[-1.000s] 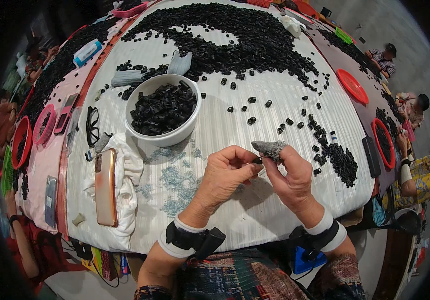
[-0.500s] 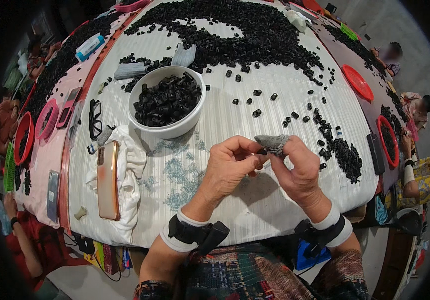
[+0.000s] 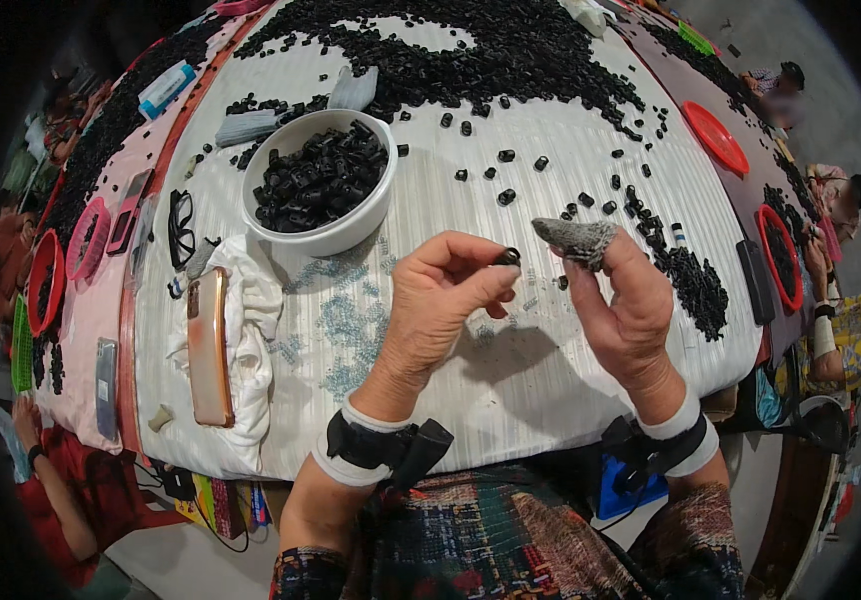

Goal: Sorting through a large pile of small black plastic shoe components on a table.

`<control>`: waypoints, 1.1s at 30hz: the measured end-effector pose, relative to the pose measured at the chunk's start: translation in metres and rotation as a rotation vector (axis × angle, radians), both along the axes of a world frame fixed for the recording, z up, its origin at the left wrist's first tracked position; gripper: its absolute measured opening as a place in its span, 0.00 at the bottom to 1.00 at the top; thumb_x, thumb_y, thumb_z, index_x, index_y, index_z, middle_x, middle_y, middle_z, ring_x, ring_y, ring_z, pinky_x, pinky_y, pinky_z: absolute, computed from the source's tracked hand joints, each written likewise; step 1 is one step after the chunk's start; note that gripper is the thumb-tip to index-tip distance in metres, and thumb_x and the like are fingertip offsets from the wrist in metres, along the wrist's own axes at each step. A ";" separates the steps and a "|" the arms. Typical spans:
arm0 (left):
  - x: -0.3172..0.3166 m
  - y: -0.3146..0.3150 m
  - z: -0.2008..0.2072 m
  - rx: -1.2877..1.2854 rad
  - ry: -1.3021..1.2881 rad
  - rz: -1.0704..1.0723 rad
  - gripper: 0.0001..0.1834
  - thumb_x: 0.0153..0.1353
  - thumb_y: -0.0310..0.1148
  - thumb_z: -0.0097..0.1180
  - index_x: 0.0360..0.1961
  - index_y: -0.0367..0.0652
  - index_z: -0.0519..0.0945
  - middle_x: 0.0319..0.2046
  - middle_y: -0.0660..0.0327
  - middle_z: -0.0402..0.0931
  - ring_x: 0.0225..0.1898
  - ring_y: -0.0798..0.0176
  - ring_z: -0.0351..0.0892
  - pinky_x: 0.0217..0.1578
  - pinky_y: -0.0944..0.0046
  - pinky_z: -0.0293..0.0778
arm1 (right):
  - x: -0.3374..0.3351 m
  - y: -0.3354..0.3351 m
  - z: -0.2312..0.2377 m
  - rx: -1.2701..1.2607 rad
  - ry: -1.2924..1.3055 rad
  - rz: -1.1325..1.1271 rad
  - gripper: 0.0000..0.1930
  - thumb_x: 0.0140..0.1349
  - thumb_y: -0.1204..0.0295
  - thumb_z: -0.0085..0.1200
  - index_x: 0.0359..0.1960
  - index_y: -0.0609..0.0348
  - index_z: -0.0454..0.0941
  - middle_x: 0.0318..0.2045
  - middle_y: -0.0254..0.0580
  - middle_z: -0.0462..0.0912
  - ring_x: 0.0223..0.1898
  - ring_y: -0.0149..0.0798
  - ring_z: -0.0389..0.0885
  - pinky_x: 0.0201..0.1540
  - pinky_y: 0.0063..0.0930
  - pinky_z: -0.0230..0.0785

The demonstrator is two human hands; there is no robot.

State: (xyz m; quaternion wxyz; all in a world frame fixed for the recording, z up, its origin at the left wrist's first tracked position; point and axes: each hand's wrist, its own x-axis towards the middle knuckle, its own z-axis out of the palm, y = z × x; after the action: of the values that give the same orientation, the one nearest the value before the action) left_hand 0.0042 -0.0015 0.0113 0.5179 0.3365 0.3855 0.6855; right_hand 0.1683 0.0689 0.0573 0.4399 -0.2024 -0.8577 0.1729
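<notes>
At the far left of the frame lie two red round trays [image 3: 46, 280], one beside the other, with a green flat piece below them. Next, on the white ribbed cloth of the desk [image 3: 511, 370], one pair of black-framed glasses [image 3: 182, 226] lies above one orange-backed phone [image 3: 210, 345], which rests on a crumpled white rag [image 3: 251, 350]. Just right of the glasses stands one white round bowl [image 3: 319, 184], filled with small black plastic tubes.

In the lower centre, my left hand [image 3: 438, 305] is lifted above the desk; its grip is pressed together, thumb and forefinger pinching one small black ring-shaped piece [image 3: 507, 257]. Just to the right, apart from it, my right hand [image 3: 631, 310] is raised with its thumb wearing a grey worn fabric cap [image 3: 576, 238]; whether that grip closes on anything I cannot tell. Both wrists carry one black strap each over white bands.

Between my hands and the bowl, pale blue small bits are scattered on the cloth. Above, across the top of the frame, spreads one great heap of black pieces [image 3: 491, 50], too many to count, with loose ones strewn down toward my hands. At the right lie two more red round trays [image 3: 716, 135], with another person's arm at the edge.
</notes>
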 end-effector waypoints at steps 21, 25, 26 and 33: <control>-0.001 0.001 -0.001 -0.020 -0.086 0.043 0.07 0.56 0.24 0.59 0.35 0.38 0.76 0.31 0.55 0.80 0.26 0.68 0.80 0.22 0.69 0.79 | 0.043 0.020 -0.038 -0.192 -0.249 -0.220 0.08 0.54 0.85 0.53 0.36 0.68 0.72 0.28 0.51 0.75 0.27 0.48 0.78 0.31 0.34 0.70; -0.001 0.000 -0.002 -0.033 -0.091 0.043 0.07 0.56 0.24 0.60 0.35 0.38 0.76 0.31 0.56 0.80 0.25 0.68 0.81 0.22 0.69 0.79 | 0.032 0.024 -0.046 -0.126 -0.321 -0.221 0.08 0.51 0.83 0.54 0.33 0.66 0.72 0.26 0.49 0.74 0.28 0.49 0.76 0.31 0.38 0.70; -0.001 0.000 -0.002 -0.031 -0.091 0.042 0.07 0.56 0.24 0.60 0.35 0.38 0.76 0.31 0.56 0.80 0.25 0.68 0.81 0.22 0.69 0.79 | 0.031 0.024 -0.049 -0.104 -0.369 -0.218 0.08 0.51 0.83 0.55 0.33 0.66 0.72 0.25 0.48 0.74 0.27 0.49 0.76 0.31 0.38 0.70; 0.001 0.000 0.002 -0.080 -0.076 0.018 0.08 0.55 0.24 0.61 0.35 0.38 0.77 0.29 0.57 0.80 0.26 0.69 0.81 0.23 0.70 0.79 | 0.029 0.022 -0.057 -0.118 -0.460 -0.259 0.07 0.49 0.83 0.54 0.31 0.63 0.71 0.25 0.46 0.73 0.28 0.48 0.76 0.31 0.37 0.72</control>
State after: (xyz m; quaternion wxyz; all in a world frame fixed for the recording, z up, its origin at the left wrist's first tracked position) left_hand 0.0049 -0.0014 0.0134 0.5390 0.2858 0.3955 0.6866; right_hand 0.1977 0.0913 0.0000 0.2392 -0.3695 -0.8906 0.1143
